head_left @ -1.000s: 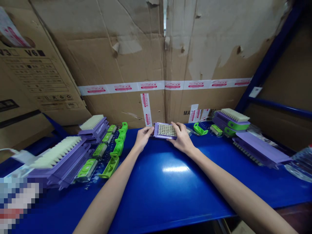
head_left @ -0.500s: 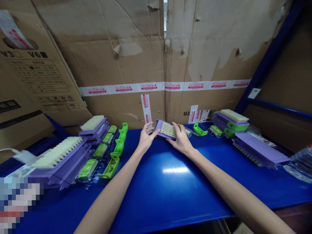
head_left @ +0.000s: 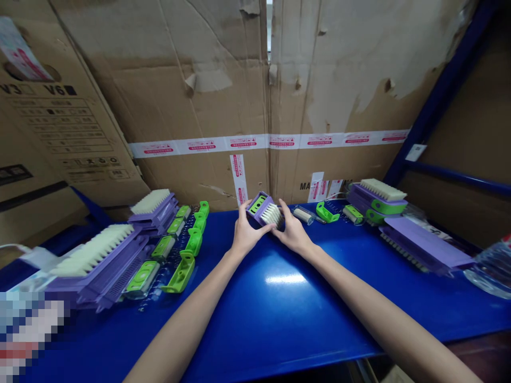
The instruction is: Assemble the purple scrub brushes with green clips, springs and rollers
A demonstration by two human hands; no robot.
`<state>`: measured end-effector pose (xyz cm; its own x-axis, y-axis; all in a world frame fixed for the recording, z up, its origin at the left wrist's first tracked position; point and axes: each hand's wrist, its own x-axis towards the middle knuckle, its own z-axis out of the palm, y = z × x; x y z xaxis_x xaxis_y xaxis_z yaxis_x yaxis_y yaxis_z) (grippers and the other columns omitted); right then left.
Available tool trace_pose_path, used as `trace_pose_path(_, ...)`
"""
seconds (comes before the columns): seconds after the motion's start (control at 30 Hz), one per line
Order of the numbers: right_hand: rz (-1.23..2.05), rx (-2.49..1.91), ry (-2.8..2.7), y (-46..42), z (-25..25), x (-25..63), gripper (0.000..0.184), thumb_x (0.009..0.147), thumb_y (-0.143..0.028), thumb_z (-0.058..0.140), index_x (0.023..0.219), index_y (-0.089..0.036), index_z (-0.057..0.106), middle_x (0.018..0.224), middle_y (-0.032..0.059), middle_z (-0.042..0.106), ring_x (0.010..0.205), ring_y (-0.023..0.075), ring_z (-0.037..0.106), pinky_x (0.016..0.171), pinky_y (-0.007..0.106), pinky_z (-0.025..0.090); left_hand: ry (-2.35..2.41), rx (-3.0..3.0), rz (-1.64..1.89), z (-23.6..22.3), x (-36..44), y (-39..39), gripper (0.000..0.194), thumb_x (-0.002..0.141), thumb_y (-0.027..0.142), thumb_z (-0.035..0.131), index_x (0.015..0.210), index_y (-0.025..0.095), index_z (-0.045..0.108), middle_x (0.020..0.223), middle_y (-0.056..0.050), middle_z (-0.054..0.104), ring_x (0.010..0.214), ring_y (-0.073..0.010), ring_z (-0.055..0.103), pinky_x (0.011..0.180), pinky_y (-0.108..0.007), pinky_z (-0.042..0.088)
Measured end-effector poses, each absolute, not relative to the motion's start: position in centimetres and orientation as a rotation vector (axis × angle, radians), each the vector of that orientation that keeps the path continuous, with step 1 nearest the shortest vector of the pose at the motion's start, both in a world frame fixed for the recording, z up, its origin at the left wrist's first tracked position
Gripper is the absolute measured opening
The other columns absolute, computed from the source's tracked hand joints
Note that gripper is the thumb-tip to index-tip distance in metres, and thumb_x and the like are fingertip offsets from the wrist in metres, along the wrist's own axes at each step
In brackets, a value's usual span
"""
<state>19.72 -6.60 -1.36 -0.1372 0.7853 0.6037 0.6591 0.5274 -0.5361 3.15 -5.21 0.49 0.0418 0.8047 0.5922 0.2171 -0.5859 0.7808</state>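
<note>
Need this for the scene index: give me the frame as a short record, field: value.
left hand: left hand grips the purple brush piece
right hand: right hand at its bristled end
held piece: tilted, green end facing up-left
left side: bristled purple stacks, green-topped blocks, four green brackets
right side: single green bracket, purple pieces, clear bottle
surface: blue table
behind: taped cardboard

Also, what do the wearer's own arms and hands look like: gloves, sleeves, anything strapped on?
Left hand and right hand: no gloves, no rings visible. Left forearm and right forearm: slim, tapering to the wrists, with no sleeve, watch, bracelet, cable or marking in view. Upper arms are out of frame; fingernails are too small to judge.
</note>
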Motion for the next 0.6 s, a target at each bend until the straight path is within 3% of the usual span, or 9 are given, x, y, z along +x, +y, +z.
trace_pose_path(0.13,0.129,-1.164,-1.938,-6.7,-1.2,19.8,0.085,0.078,-0.029,0.061,0.148,-0.015,0.013,0.132,0.0189,0.051,0.118,0.0277,0.053,0.096,0.044,0.045,1.106,1.886,1.640,0.2,3.2,-5.3,0.075,0.057,0.034,0.081,0.119,0.023,0.042,0.114,-0.008,0.060,0.103,-0.0245,0.061,0.089,-0.035,0.047)
trace_pose_path(0.27,-0.091,-1.221,-1.972,-6.8,-0.8,20.7,0.063,0.082,-0.026,0.054,0.141,-0.015,0.033,0.130,0.0176,0.052,0.120,0.0286,0.049,0.100,0.048,0.042,1.181,2.096,1.705,-0.2,2.6,-4.8,0.064,0.063,0.026,0.076,0.118,0.022,0.043,0.116,-0.009,0.057,0.110,-0.0251,0.056,0.095,-0.037,0.043)
trace_pose_path(0.43,-0.358,-1.450,-1.877,-6.5,-0.6,23.0,0.036,0.087,-0.026,0.046,0.119,-0.014,0.058,0.119,0.0158,0.058,0.110,0.0301,0.052,0.092,0.047,0.045,1.217,2.373,1.704,-0.7,1.4,-3.6,0.061,0.067,0.017,0.069,0.122,0.020,0.042,0.116,-0.010,0.056,0.110,-0.0257,0.052,0.096,-0.041,0.041)
trace_pose_path(0.6,-0.442,-1.603,-1.831,-6.3,-1.3,24.6,0.032,0.084,-0.025,0.048,0.112,-0.017,0.062,0.113,0.0145,0.061,0.105,0.0312,0.051,0.086,0.047,0.044,1.152,2.603,1.594,-1.0,0.4,-2.9,0.061,0.067,0.009,0.064,0.124,0.018,0.041,0.123,-0.012,0.054,0.117,-0.0279,0.047,0.099,-0.045,0.038)
